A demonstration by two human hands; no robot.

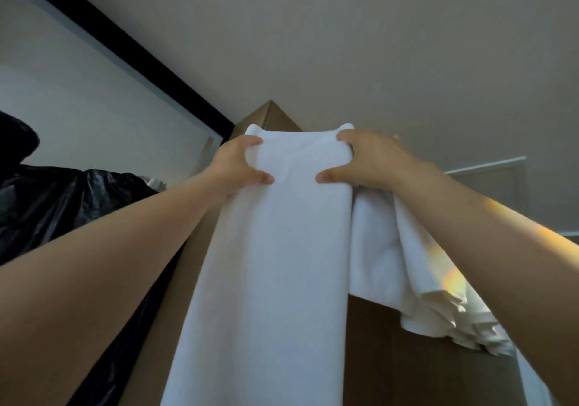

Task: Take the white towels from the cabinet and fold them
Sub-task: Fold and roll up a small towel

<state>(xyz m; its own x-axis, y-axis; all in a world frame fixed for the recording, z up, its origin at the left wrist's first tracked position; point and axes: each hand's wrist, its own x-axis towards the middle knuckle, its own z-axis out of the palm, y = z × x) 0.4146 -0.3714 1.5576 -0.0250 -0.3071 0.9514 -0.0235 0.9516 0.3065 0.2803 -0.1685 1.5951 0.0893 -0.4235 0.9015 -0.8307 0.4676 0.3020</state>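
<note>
A long white towel (269,264) hangs straight down in front of me, held up high by its top edge. My left hand (241,164) grips the top left corner, thumb in front and fingers curled over the edge. My right hand (369,161) grips the top right corner the same way. More white cloth (416,280) hangs crumpled below my right forearm, and I cannot tell whether it belongs to the same towel. Behind the towel rises the brown cabinet (275,117), seen from below.
A black plastic bag (56,205) bulges at the left, against the cabinet's side. A black beam (131,51) runs diagonally across the white wall at the upper left. The pale ceiling fills the top of the view. White door trim (488,167) shows at the right.
</note>
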